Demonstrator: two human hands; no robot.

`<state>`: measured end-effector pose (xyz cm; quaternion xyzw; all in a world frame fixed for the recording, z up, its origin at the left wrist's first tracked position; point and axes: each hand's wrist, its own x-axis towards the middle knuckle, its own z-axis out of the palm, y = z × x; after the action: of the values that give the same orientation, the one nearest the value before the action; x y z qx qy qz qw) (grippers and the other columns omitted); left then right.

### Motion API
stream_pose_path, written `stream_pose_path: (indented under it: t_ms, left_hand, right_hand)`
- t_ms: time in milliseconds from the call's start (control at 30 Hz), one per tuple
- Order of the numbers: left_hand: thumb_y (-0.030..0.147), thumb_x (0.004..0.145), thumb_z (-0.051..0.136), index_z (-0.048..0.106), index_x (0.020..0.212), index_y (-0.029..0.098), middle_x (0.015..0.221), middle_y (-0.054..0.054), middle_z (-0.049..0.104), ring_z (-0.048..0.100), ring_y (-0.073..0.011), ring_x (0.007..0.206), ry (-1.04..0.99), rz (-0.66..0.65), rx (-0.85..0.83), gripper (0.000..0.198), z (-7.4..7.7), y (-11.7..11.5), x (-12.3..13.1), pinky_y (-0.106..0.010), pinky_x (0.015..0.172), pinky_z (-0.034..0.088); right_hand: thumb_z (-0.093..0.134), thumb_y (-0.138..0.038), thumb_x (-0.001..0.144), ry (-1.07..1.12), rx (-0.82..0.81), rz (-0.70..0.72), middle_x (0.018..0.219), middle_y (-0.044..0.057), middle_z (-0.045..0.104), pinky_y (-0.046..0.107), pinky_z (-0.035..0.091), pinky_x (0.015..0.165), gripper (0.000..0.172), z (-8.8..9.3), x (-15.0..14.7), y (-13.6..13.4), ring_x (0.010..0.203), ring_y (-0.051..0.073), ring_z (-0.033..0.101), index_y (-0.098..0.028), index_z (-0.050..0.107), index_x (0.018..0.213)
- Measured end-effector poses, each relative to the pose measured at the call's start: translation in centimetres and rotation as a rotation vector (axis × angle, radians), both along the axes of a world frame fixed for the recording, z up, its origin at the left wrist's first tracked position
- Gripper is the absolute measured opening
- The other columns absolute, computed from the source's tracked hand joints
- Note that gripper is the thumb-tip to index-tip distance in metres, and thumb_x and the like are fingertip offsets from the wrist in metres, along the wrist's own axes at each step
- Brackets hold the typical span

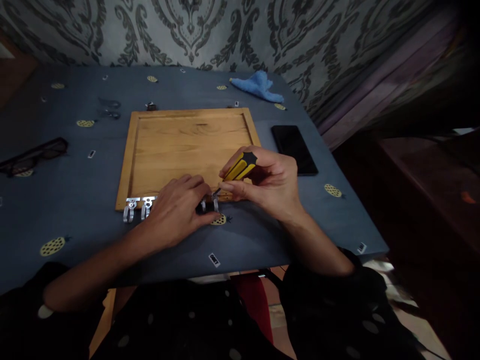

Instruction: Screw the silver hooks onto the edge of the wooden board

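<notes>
A framed wooden board [183, 150] lies flat on the table. Along its near edge runs a metal hook rail [139, 199] with several silver hooks hanging toward me. My left hand [176, 212] is curled over the middle of this rail, with its thumb near the right-hand hooks, and hides part of it. Closed around a yellow and black screwdriver [240, 167], my right hand [275, 182] holds the tool tilted. The screwdriver's shaft points down and left to the rail's right end; whether its tip sits in a screw is too small to tell.
A black phone [294, 149] lies right of the board, and a blue cloth [258, 86] is at the back right. Glasses [37, 155] rest at the far left. Small scissors [109, 108] lie behind the board's left corner. A patterned wall [172, 30] borders the table's back.
</notes>
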<state>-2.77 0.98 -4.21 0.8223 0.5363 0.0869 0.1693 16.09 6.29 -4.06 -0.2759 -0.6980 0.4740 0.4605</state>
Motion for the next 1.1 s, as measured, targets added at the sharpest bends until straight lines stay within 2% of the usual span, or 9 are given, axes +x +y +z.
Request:
stream_pose_path:
  t_ms: [167, 400, 667, 767, 933, 1100]
  left_hand:
    - [0.045, 0.09, 0.074, 0.071, 0.106, 0.017, 0.116, -0.011, 0.069, 0.064, -0.0325, 0.111, 0.011, 0.001, -0.01, 0.032, 0.1, -0.05, -0.01, -0.05, 0.097, 0.052]
    - [0.044, 0.091, 0.074, 0.069, 0.106, 0.015, 0.106, -0.009, 0.069, 0.064, -0.0306, 0.106, 0.049, -0.016, -0.012, 0.033, 0.28, 0.12, 0.1, -0.045, 0.091, 0.052]
    - [0.044, 0.091, 0.073, 0.069, 0.108, 0.016, 0.119, -0.011, 0.07, 0.063, -0.0322, 0.113, 0.036, -0.019, -0.002, 0.033, 0.19, -0.03, 0.0, -0.048, 0.098, 0.051]
    - [0.045, 0.09, 0.074, 0.069, 0.107, 0.017, 0.119, -0.011, 0.07, 0.064, -0.0322, 0.112, 0.033, -0.015, 0.001, 0.033, 0.13, -0.06, -0.01, -0.048, 0.098, 0.051]
    - [0.044, 0.091, 0.074, 0.069, 0.108, 0.016, 0.119, -0.011, 0.07, 0.064, -0.0328, 0.114, 0.028, -0.013, -0.011, 0.033, 0.2, 0.0, 0.04, -0.05, 0.099, 0.052]
    - [0.044, 0.09, 0.075, 0.07, 0.105, 0.017, 0.117, -0.011, 0.071, 0.064, -0.0316, 0.111, 0.019, -0.013, 0.016, 0.032, 0.06, -0.02, -0.05, -0.048, 0.098, 0.052]
  right_hand:
    - [0.089, -0.049, 0.075, -0.005, 0.068, -0.144, 0.07, -0.004, 0.058, 0.022, 0.048, 0.052, 0.039, -0.35, -0.46, -0.39, 0.061, 0.009, 0.056, -0.021, 0.063, 0.071]
    - [0.084, -0.051, 0.081, 0.076, 0.097, -0.254, 0.079, -0.001, 0.062, 0.025, 0.047, 0.042, 0.033, 0.18, -0.39, -0.69, 0.052, 0.009, 0.053, -0.024, 0.064, 0.079]
    - [0.087, -0.046, 0.08, -0.002, 0.059, -0.193, 0.075, -0.003, 0.058, 0.025, 0.05, 0.046, 0.033, -0.45, -0.55, -0.54, 0.056, 0.01, 0.052, -0.024, 0.063, 0.076]
    - [0.087, -0.049, 0.078, -0.006, 0.039, -0.179, 0.073, -0.004, 0.057, 0.023, 0.048, 0.045, 0.036, -0.56, -0.61, -0.5, 0.055, 0.008, 0.053, -0.023, 0.063, 0.076]
    - [0.088, -0.045, 0.078, -0.002, 0.048, -0.167, 0.075, -0.004, 0.058, 0.022, 0.049, 0.047, 0.033, -0.53, -0.6, -0.45, 0.056, 0.008, 0.053, -0.023, 0.064, 0.075]
    - [0.087, -0.048, 0.079, -0.027, 0.003, -0.035, 0.079, -0.003, 0.063, 0.021, 0.051, 0.05, 0.032, 0.1, -0.06, -0.1, 0.057, 0.008, 0.056, -0.021, 0.069, 0.083]
